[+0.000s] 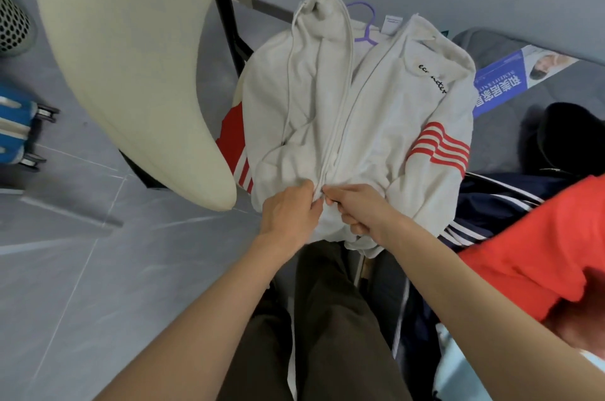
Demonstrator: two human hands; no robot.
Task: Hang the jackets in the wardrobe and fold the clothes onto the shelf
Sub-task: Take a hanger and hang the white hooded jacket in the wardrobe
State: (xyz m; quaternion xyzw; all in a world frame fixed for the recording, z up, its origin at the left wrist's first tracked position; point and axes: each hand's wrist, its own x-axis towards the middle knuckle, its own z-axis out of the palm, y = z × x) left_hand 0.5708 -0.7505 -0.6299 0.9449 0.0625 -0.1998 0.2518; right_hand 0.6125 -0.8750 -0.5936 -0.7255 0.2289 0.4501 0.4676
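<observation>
**Both hands pinching the zip at the jacket's hem**

A white jacket (357, 112) with red sleeve stripes is lying front-up on the grey bed (510, 145), a purple hanger (366, 28) poking out at its collar. The left hand (289, 212) and right hand (358, 209) are both pinching the zipper edges low on its front, fingers closed on the fabric. A navy striped garment (497, 204) is lying just right of it, a red shirt (537, 253) nearer. A cream cushion (131, 66) is hanging at left.

Jacket (357, 125) on hanger (366, 28) (partly hidden), cushion (124, 50) left, leaflet (510, 80) right.
</observation>
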